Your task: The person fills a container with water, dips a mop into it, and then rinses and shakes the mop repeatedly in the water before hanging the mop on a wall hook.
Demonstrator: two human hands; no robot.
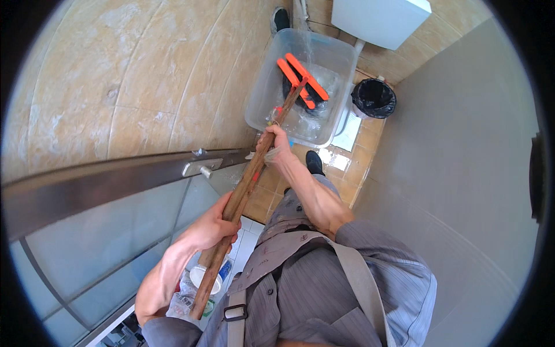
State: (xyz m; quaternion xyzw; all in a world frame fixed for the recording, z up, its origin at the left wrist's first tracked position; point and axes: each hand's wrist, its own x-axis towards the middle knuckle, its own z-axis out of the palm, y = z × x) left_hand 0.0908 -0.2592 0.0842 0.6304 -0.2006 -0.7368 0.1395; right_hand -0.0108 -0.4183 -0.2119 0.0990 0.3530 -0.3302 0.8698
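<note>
My left hand (214,226) and my right hand (277,143) are both wrapped around two wooden broom handles (245,186) lying side by side. The right hand grips higher up, close to the near rim of a translucent plastic tub (260,97); the left grips lower, beside my body. At the far ends of the handles, two orange broom heads (299,82) with dark bristles are inside the tub. Their bristles face down and partly meet splashing water. A thin water stream (307,45) falls into the tub from the far side.
A white cistern (381,21) hangs on the tiled wall, with a black-lined bin (373,99) below. A door frame with a metal latch (203,167) is at left, a grey partition (451,130) at right. Behind my left arm stands a white bucket (201,277). The tiled floor (336,160) looks wet.
</note>
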